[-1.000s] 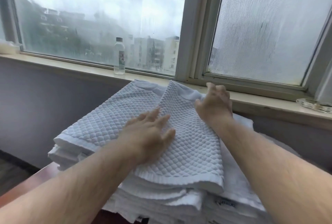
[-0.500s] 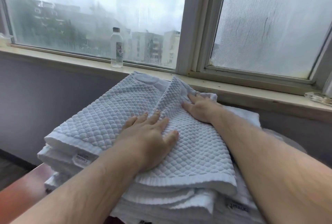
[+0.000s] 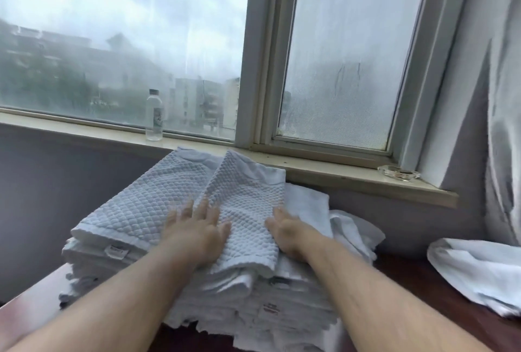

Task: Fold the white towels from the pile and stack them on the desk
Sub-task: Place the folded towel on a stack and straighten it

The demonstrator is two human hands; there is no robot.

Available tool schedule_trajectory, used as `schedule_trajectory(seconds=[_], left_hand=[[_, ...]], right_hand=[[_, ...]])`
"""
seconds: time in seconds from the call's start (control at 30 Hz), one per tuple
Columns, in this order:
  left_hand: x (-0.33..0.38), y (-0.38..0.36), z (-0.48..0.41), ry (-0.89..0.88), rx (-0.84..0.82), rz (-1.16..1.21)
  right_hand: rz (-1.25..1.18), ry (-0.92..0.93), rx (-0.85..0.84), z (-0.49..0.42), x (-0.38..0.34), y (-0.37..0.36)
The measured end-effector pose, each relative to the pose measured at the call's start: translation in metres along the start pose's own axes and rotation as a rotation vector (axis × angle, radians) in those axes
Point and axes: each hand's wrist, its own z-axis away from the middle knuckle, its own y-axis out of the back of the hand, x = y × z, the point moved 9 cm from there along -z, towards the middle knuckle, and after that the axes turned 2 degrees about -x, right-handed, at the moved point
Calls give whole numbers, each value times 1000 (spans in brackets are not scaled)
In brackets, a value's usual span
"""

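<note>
I had both hands flat, fingers spread and gripping nothing, on the top folded towel (image 3: 248, 210), its long axis running away from my fingertips toward the window: left hand (image 3: 197, 234) at its left edge, right hand (image 3: 284, 234) at its right. Under my palms sat one stack of folded towels (image 3: 253, 306), too many to count; one loose white towel (image 3: 476, 275) lay well right of my right fingers on the desk (image 3: 417, 289).

Hotel guest room, by appearances: tall stack of identical white towels (image 3: 197, 241) with sewn labels on a dark wood desk (image 3: 423, 286); wide window (image 3: 124, 49) onto city buildings; water bottle (image 3: 154, 116) and glass ashtray (image 3: 399, 173) on the sill; curtain (image 3: 504, 126) at right
</note>
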Motion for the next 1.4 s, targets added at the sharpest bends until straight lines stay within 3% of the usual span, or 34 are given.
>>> schedule_trajectory(seconds=[0.13, 0.33, 0.5, 0.6, 0.7, 0.87, 1.0, 1.17, 1.3, 1.4], left_hand=[[22, -10, 40, -27, 18, 137], [94, -22, 103, -266, 171, 229], [181, -21, 154, -558, 391, 231], [225, -34, 162, -668, 404, 344], [258, -63, 153, -698, 361, 413], [287, -123, 111, -572, 265, 414], [292, -145, 68, -438, 248, 434], [280, -152, 7, -103, 251, 483], [283, -156, -28, -84, 240, 428], [291, -157, -31, -175, 215, 441]], right_hand=[[-27, 30, 58, 57, 23, 3], [-358, 111, 244, 149, 84, -12], [-504, -85, 536, 207, 184, -22], [-653, -228, 703, 238, 243, -12], [-768, -317, 767, 247, 284, -2], [-783, -345, 776, 229, 315, 12], [-593, -320, 770, 200, 318, 17], [-377, -401, 690, 166, 316, 16], [-376, -444, 705, 161, 327, 15], [-388, -447, 709, 162, 329, 14]])
